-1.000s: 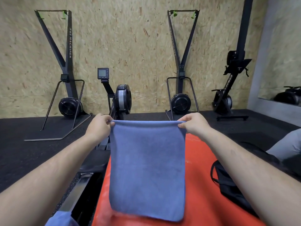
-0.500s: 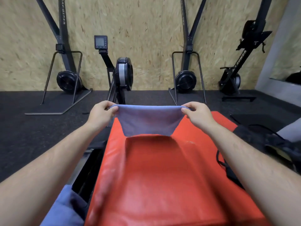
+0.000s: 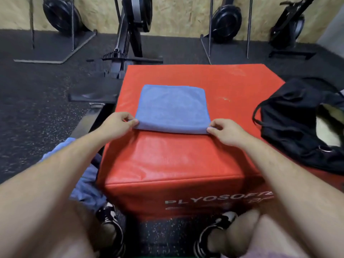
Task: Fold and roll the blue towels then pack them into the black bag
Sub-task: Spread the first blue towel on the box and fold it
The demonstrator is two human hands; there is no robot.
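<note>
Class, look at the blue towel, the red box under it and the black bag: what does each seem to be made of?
Blue towel: soft matte cloth, probably microfibre; fuzzy nap, limp folded edge.
Red box: glossy vinyl-like skin, likely over foam; it shows sheen and wrinkles.
Black bag: thin matte woven fabric, perhaps nylon; it lies slumped and creased.

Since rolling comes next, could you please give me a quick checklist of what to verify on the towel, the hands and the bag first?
1. Towel flat on the red box: ok.
2. Left hand pinching the near left corner: ok.
3. Right hand pinching the near right corner: ok.
4. Near edge straight and even: ok.
5. Room on the box beyond the towel: ok.
6. Bag open and ready: cannot tell.
</note>
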